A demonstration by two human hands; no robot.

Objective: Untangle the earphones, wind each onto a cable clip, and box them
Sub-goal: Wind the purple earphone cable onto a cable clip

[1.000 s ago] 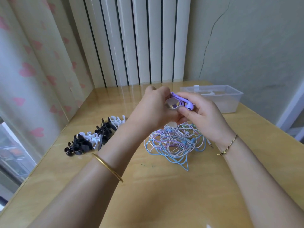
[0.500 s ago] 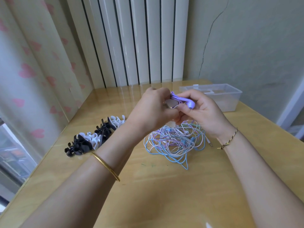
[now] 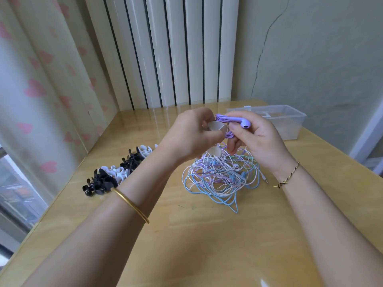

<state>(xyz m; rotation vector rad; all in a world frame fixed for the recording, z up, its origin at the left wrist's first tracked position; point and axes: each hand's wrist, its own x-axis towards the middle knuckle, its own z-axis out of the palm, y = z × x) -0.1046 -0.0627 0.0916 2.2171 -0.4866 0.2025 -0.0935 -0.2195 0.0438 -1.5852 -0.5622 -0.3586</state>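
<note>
Left grip (image 3: 186, 137) pinches rounded white clip (image 3: 217, 126), right grip (image 3: 261, 139) pinches glossy purple earphone (image 3: 244, 122).

The glossy wooden table (image 3: 207, 245) stretched below my left hand (image 3: 186, 137) and my right hand (image 3: 259, 139), catching daylight. Beyond my left hand stood white vertical panels (image 3: 176, 59) with dark gaps, and farther out on that side a cream curtain with pink hearts (image 3: 35, 90) hung beside a window (image 3: 12, 183). Beyond my right hand rose a grey-green wall (image 3: 331, 59) with a long crack (image 3: 257, 73).

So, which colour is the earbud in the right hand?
The earbud is purple; head view.
</note>
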